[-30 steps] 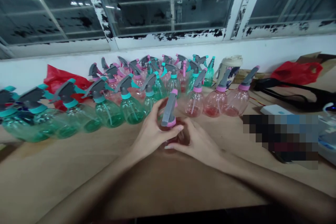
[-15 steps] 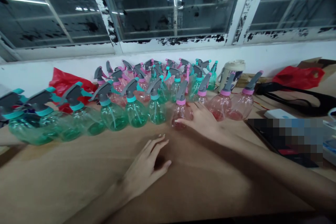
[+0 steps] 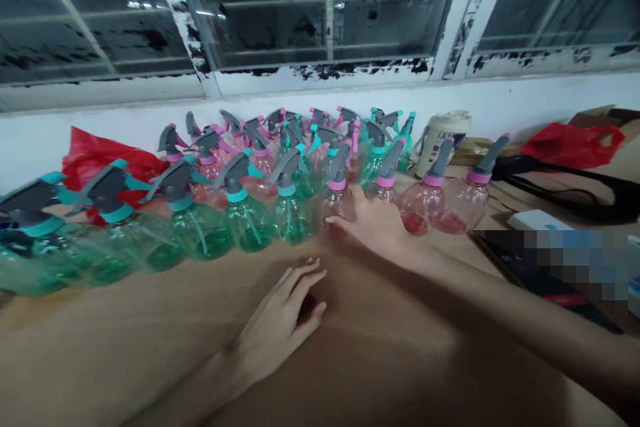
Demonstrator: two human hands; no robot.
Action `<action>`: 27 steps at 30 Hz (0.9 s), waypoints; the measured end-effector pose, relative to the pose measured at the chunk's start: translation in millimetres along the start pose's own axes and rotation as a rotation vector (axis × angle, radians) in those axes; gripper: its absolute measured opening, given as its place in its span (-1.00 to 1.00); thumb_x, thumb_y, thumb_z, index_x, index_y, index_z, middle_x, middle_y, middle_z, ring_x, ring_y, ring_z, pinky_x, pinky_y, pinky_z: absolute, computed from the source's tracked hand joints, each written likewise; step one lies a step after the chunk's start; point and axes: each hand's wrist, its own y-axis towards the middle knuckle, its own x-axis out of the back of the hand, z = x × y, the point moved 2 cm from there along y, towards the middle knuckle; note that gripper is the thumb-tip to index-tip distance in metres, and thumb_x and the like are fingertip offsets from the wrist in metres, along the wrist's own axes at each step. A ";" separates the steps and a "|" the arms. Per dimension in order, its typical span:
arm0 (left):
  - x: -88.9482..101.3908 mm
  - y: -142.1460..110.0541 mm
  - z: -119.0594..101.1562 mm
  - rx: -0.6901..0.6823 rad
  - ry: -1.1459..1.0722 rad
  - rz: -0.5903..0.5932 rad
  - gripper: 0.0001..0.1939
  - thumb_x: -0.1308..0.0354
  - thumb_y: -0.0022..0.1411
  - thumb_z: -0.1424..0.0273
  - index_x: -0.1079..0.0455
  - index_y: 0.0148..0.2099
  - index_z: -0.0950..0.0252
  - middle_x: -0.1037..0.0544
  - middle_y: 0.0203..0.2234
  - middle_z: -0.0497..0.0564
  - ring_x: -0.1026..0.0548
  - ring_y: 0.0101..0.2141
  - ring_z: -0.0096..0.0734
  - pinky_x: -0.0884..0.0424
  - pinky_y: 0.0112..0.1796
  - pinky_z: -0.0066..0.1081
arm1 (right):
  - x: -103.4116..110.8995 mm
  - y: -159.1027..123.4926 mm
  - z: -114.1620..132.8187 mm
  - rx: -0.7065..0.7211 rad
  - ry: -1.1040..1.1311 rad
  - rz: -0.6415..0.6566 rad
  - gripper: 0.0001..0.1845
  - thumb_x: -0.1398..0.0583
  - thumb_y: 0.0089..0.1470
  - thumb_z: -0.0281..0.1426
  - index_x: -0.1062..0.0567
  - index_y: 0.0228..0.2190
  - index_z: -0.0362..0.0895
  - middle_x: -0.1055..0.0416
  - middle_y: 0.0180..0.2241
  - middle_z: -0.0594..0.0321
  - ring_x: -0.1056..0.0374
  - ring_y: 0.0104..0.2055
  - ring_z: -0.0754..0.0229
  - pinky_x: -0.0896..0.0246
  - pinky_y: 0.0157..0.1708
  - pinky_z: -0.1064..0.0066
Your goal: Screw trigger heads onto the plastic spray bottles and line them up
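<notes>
My right hand (image 3: 377,221) is around the right side of a clear pink spray bottle (image 3: 334,205) with a grey trigger head and pink collar. Its thumb lies across the bottle's front, and the other fingers are partly hidden behind it. The bottle stands upright at the right end of a front row of green spray bottles (image 3: 250,223) with turquoise collars. Low over the table (image 3: 200,327), my left hand (image 3: 285,313) is open and holds nothing, fingers loosely curved. Right of my right hand stand more pink spray bottles (image 3: 463,203).
Behind the front row, several pink and green spray bottles (image 3: 260,157) crowd toward the wall. A red plastic bag (image 3: 100,160) lies at left, another red bag (image 3: 570,147) at right. A white cup (image 3: 443,137), a black strap (image 3: 560,190) and a dark flat device (image 3: 510,260) are also at right.
The view has shifted slightly. My right hand and the pink spray bottle are a little farther left, away from the pink bottles at right. My left hand has barely moved.
</notes>
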 end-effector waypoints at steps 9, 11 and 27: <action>3.1 13.2 -9.3 0.033 -0.075 -0.008 -0.67 0.06 0.30 0.40 -0.12 0.10 0.12 -0.26 0.09 0.00 -0.24 0.09 -0.29 -0.20 0.09 -0.15 | 36.0 -31.3 -32.5 0.036 0.215 -0.153 -0.55 -0.07 0.09 -0.11 -0.38 -0.06 -0.09 -0.52 -0.37 0.15 -0.45 -0.39 0.02 -0.29 -0.42 0.23; 5.2 20.6 -14.2 0.037 -0.110 -0.018 -0.70 0.06 0.31 0.39 -0.14 0.08 0.11 -0.29 0.06 -0.02 -0.27 0.07 -0.30 -0.20 0.08 -0.16 | 41.9 -37.2 -49.2 0.012 0.306 -0.169 -0.66 -0.07 0.11 -0.15 -0.46 -0.21 -0.09 -0.52 -0.40 0.18 -0.45 -0.40 0.07 -0.29 -0.40 0.28; 18.5 52.7 -65.7 0.043 -0.265 -0.115 -0.77 0.06 0.32 0.45 -0.28 -0.03 0.09 -0.45 -0.11 -0.12 -0.41 -0.13 -0.43 -0.30 -0.07 -0.34 | 12.0 -4.0 -72.2 -0.115 0.365 -0.122 -0.30 -0.16 -0.01 -0.08 -0.23 0.03 -0.30 -0.42 -0.13 -0.17 -0.35 -0.09 -0.20 -0.25 -0.21 0.07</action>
